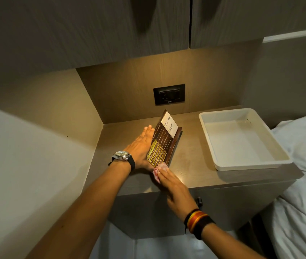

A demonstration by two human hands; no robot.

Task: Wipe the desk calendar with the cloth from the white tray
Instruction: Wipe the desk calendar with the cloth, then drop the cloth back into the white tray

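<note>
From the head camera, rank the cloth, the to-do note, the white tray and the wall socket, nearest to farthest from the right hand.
1. cloth, pressed under the right hand at the calendar's near end.
2. to-do note, at the calendar's far end.
3. white tray, to the right; close to the note's rank, hard to separate.
4. wall socket, on the back wall.

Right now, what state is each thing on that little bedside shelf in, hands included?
Calendar: upright, leaning back, propped from behind.
Note: on the calendar's top, reads "To Do List".
Cloth: crumpled, pressed at the calendar's near bottom corner.
Tray: empty, on the shelf to the right.
Left hand: flat, open, bracing the calendar's back.
Right hand: fingers flat on the cloth.
Socket: nothing plugged in.
</note>
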